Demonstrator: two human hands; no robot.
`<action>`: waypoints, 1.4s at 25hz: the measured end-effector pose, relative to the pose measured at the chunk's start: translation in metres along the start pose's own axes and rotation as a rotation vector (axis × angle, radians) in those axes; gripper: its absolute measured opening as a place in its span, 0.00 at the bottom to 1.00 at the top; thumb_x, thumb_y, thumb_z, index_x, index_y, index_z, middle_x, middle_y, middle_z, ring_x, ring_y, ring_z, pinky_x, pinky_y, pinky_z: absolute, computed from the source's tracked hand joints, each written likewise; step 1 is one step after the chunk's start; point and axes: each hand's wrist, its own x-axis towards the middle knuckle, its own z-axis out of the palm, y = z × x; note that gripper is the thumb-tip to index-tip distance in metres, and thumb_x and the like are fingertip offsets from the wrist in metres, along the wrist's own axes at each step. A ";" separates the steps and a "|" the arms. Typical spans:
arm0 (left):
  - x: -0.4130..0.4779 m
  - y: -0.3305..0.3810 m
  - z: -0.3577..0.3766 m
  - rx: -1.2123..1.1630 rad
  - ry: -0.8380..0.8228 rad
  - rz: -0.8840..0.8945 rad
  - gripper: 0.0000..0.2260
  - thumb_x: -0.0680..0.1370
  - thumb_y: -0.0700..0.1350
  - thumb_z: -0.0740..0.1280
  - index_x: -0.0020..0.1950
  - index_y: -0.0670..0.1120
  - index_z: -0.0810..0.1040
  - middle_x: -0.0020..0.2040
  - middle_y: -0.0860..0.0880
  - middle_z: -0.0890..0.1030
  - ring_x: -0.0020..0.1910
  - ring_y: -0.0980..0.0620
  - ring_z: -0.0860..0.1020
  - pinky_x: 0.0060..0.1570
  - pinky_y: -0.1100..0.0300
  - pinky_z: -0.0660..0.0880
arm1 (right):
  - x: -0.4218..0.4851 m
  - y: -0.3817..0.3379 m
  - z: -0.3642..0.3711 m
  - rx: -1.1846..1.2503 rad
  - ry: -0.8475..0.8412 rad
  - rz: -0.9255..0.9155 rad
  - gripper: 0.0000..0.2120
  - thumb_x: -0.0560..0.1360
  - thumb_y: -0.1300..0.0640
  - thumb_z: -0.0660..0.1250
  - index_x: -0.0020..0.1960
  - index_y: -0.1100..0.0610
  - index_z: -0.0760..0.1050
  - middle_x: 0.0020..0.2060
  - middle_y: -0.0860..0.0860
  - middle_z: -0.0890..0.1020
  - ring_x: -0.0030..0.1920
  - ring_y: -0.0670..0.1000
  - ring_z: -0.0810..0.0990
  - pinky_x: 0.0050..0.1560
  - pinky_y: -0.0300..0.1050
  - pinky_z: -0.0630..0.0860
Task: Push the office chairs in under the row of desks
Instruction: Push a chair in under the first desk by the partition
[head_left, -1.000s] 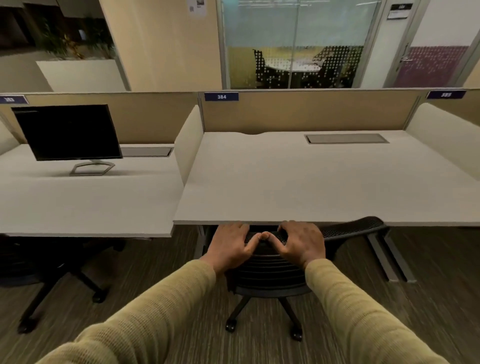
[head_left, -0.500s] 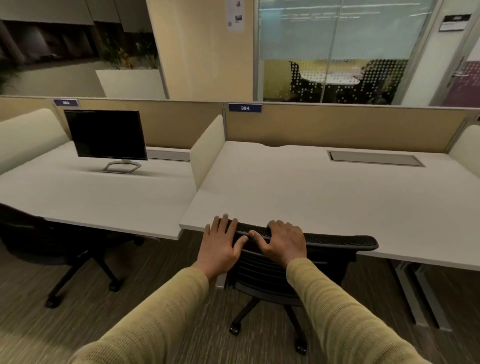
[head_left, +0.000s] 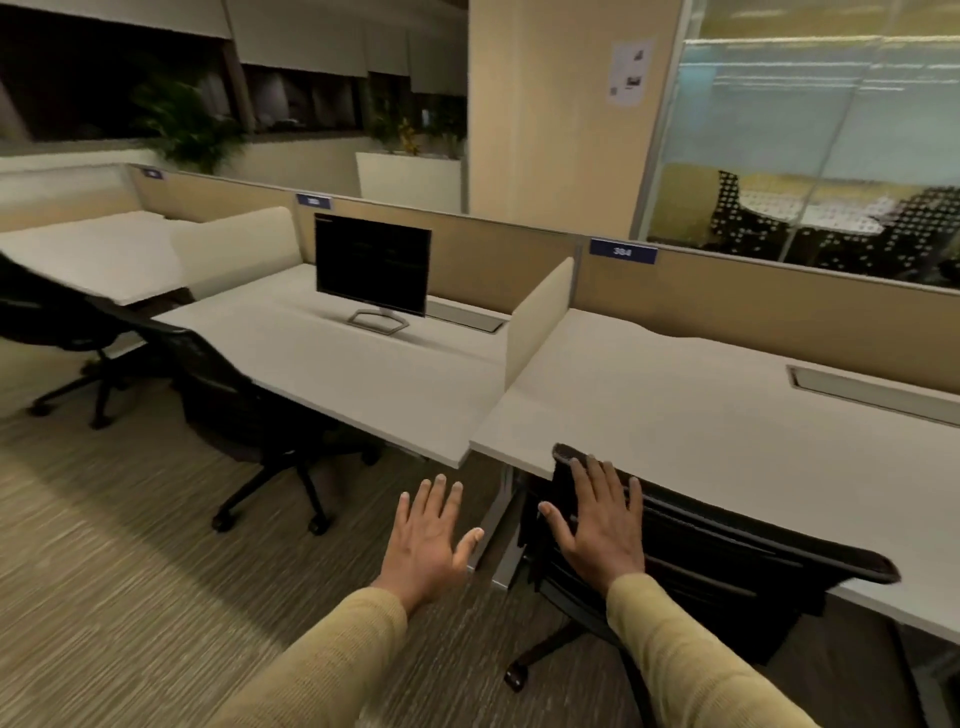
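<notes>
A black mesh office chair (head_left: 727, 556) stands tucked against the front edge of the desk marked 384 (head_left: 701, 415), its backrest top level with the desktop. My right hand (head_left: 602, 525) lies flat and open on the left end of that backrest. My left hand (head_left: 431, 535) hovers open in the air to the left of the chair, touching nothing. A second black chair (head_left: 239, 405) stands partly out from the middle desk (head_left: 363, 364). A third chair (head_left: 57, 322) sits out from the far left desk (head_left: 104, 254).
A dark monitor (head_left: 371, 267) stands on the middle desk. Low beige dividers (head_left: 537, 317) separate the desks, with a tan partition wall behind. Striped carpet (head_left: 130, 545) stretches open to the left. Planters and a glass-walled meeting room lie beyond.
My left hand has lifted off the chair's backrest and moved left into the air. My right hand has flattened on the backrest. My view has swung left, revealing two more chairs.
</notes>
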 end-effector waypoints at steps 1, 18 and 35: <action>-0.004 -0.010 -0.003 0.009 0.004 -0.014 0.34 0.82 0.67 0.45 0.83 0.52 0.41 0.83 0.47 0.40 0.81 0.49 0.37 0.77 0.47 0.33 | -0.002 -0.020 0.004 0.013 -0.018 -0.032 0.40 0.77 0.27 0.44 0.81 0.51 0.52 0.81 0.52 0.54 0.80 0.54 0.46 0.77 0.59 0.36; -0.075 -0.290 -0.067 0.062 0.111 -0.213 0.35 0.81 0.67 0.44 0.83 0.50 0.45 0.84 0.46 0.47 0.82 0.47 0.43 0.80 0.45 0.39 | 0.002 -0.343 0.078 0.089 -0.209 -0.298 0.43 0.74 0.26 0.35 0.81 0.49 0.43 0.81 0.50 0.46 0.80 0.52 0.41 0.79 0.58 0.39; -0.125 -0.534 -0.120 0.071 0.183 -0.583 0.34 0.83 0.66 0.46 0.83 0.50 0.45 0.84 0.46 0.46 0.82 0.47 0.42 0.79 0.45 0.37 | 0.078 -0.620 0.169 0.196 -0.265 -0.654 0.41 0.76 0.27 0.39 0.81 0.50 0.46 0.81 0.50 0.51 0.81 0.53 0.46 0.79 0.58 0.43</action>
